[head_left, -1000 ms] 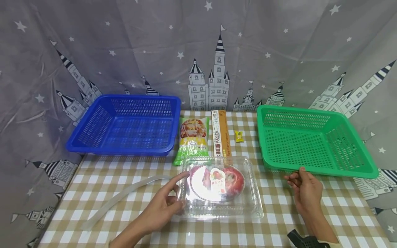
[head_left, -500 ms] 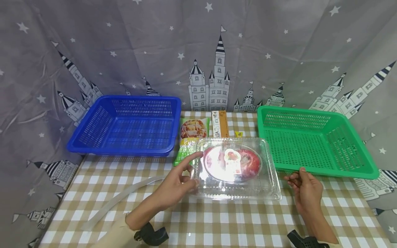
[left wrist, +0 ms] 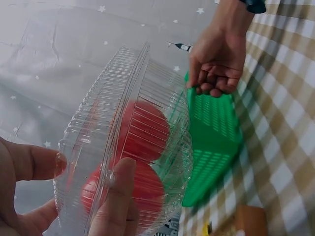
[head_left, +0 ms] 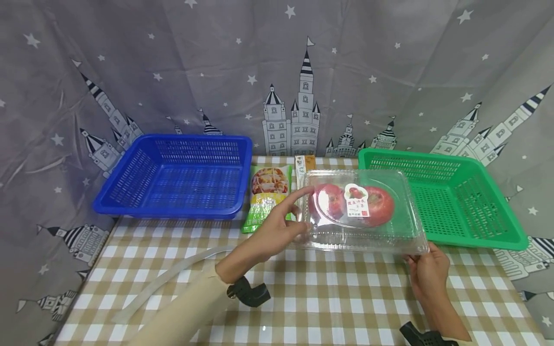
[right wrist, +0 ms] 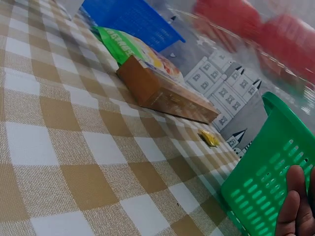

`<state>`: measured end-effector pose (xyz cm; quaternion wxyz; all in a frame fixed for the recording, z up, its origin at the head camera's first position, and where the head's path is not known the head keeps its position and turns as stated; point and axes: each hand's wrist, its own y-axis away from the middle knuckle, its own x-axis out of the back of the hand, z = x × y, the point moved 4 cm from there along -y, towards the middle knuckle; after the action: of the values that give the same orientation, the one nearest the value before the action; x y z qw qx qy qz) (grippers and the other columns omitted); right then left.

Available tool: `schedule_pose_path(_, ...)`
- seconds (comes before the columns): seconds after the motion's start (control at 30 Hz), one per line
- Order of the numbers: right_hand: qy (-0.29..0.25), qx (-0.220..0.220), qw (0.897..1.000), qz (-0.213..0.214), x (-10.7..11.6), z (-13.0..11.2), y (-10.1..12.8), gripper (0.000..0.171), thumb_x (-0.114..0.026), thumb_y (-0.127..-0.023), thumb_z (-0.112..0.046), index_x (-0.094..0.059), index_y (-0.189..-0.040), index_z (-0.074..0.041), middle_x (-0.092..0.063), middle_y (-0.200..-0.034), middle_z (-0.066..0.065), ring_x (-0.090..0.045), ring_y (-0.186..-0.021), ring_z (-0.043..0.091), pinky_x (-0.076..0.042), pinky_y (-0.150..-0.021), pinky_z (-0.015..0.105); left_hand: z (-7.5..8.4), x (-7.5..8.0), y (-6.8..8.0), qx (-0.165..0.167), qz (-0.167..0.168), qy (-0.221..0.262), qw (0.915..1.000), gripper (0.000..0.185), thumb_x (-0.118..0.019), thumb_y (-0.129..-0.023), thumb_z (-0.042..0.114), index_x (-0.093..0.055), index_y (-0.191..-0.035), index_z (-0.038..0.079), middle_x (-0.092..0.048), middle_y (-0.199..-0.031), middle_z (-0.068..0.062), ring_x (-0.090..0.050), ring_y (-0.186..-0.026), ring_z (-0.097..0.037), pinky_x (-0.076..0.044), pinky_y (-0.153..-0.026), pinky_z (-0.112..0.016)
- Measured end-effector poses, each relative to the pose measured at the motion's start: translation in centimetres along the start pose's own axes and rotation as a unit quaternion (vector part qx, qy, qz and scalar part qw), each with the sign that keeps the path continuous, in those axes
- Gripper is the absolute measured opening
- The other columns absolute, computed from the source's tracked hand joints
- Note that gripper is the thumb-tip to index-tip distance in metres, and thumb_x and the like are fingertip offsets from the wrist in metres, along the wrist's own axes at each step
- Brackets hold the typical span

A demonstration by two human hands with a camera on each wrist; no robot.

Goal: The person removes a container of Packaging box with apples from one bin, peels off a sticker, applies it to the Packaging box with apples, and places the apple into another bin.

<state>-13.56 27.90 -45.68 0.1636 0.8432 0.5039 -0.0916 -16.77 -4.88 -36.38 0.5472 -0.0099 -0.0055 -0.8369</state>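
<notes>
A clear plastic clamshell box (head_left: 363,242) holds two round red fruits (head_left: 377,206) under a white label. My left hand (head_left: 277,229) grips it by its left edge, fingers on one side and thumb on the other in the left wrist view. The box is raised above the tablecloth and overlaps the near left part of the green basket (head_left: 480,240) in the head view. My right hand (head_left: 427,273) pinches that basket's front rim, with the other fingers curled below; the box's corner partly covers these fingertips in the head view.
A blue basket (head_left: 169,211) stands at the back left. Beside it lie a green food bag (head_left: 268,192) and a pasta box (head_left: 305,163), partly hidden. A small yellow packet (right wrist: 209,138) lies near the green basket. A translucent strip (head_left: 169,278) curves across the checked cloth.
My left hand has lifted the clamshell box and carried it right and away from me, toward the green basket. The right hand has stayed at the basket's rim.
</notes>
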Motion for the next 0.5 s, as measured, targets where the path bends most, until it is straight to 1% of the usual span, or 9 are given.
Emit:
schedule_pose_path(0.07, -0.003, 0.01, 1.0, -0.018, -0.2, 0.0, 0.0, 0.026, -0.055, -0.102, -0.018, -0.071, -0.088, -0.003, -0.066, -0.072, 0.005, -0.064, -0.061, 0.011, -0.053, -0.055, 0.024, 0.3, -0.5, -0.9, -0.01, 0.002, -0.008, 0.9999, 0.077, -0.058, -0.085, -0.007, -0.04, -0.149, 0.033, -0.044, -0.119, -0.016, -0.059, -0.073, -0.02, -0.055, -0.059, -0.037)
schedule_pose_path(0.1, 0.003, 0.014, 1.0, -0.024, -0.2, -0.1, 0.0, 0.027, -0.054, -0.102, -0.018, -0.071, -0.087, -0.002, -0.067, -0.073, 0.006, -0.066, -0.064, 0.013, -0.054, -0.058, 0.025, 0.4, -0.8, -1.4, -0.013, 0.003, -0.011, 0.9998, 0.078, -0.058, -0.085, -0.008, -0.04, -0.148, 0.033, -0.044, -0.12, -0.015, -0.057, -0.074, -0.019, -0.054, -0.058, -0.035)
schedule_pose_path(0.13, 0.011, 0.019, 0.999, -0.029, -0.3, -0.1, 0.0, 0.029, -0.054, -0.103, -0.019, -0.07, -0.086, -0.001, -0.067, -0.072, 0.007, -0.068, -0.065, 0.014, -0.055, -0.06, 0.025, 0.6, -1.0, -1.9, -0.017, 0.005, -0.016, 0.9997, 0.078, -0.058, -0.084, -0.008, -0.041, -0.148, 0.033, -0.044, -0.12, -0.015, -0.055, -0.075, -0.019, -0.052, -0.057, -0.033)
schedule_pose_path(0.23, 0.021, 0.026, 0.999, -0.036, -0.4, -0.1, -0.1, 0.035, -0.052, -0.104, -0.019, -0.065, -0.082, 0.005, -0.063, -0.07, 0.008, -0.069, -0.067, 0.017, -0.055, -0.063, 0.026, 0.9, -1.8, -3.3, -0.024, 0.004, -0.031, 0.9992, 0.077, -0.059, -0.084, -0.007, -0.042, -0.147, 0.033, -0.045, -0.117, -0.013, -0.049, -0.088, -0.02, -0.052, -0.057, -0.031)
schedule_pose_path(0.3, 0.013, 0.024, 0.999, -0.04, -0.3, -0.1, 0.0, 0.034, -0.051, -0.104, -0.017, -0.063, -0.083, 0.007, -0.063, -0.071, 0.008, -0.07, -0.068, 0.018, -0.055, -0.063, 0.026, 1.1, -2.5, -4.2, -0.024, 0.001, -0.03, 0.9993, 0.076, -0.06, -0.085, -0.007, -0.042, -0.147, 0.033, -0.046, -0.115, -0.013, -0.049, -0.088, -0.021, -0.052, -0.058, -0.03)
schedule_pose_path(0.37, -0.002, 0.023, 0.999, -0.045, -0.3, -0.1, 0.0, 0.033, -0.051, -0.104, -0.017, -0.062, -0.084, 0.007, -0.063, -0.072, 0.008, -0.07, -0.068, 0.019, -0.056, -0.063, 0.027, 1.4, -3.1, -5.1, -0.026, -0.003, -0.028, 0.9993, 0.075, -0.061, -0.085, -0.005, -0.042, -0.147, 0.032, -0.048, -0.113, -0.011, -0.048, -0.092, -0.021, -0.053, -0.057, -0.031)
schedule_pose_path(0.4, -0.007, 0.023, 0.999, -0.046, -0.2, -0.2, 0.0, 0.032, -0.051, -0.104, -0.017, -0.062, -0.084, 0.005, -0.063, -0.072, 0.008, -0.07, -0.068, 0.019, -0.056, -0.063, 0.027, 1.5, -3.5, -5.5, -0.025, -0.006, -0.022, 0.9994, 0.074, -0.061, -0.086, -0.005, -0.042, -0.147, 0.032, -0.049, -0.114, -0.009, -0.049, -0.09, -0.021, -0.053, -0.057, -0.032)
schedule_pose_path(0.5, -0.009, 0.024, 0.999, -0.045, -0.2, -0.1, 0.0, 0.033, -0.053, -0.103, -0.021, -0.063, -0.082, 0.003, -0.062, -0.072, 0.008, -0.069, -0.067, 0.019, -0.056, -0.063, 0.027, 1.7, -4.6, -6.8, -0.026, -0.01, -0.014, 0.9995, 0.073, -0.063, -0.086, -0.005, -0.043, -0.147, 0.031, -0.052, -0.108, -0.009, -0.052, -0.082, -0.019, -0.05, -0.054, -0.032)
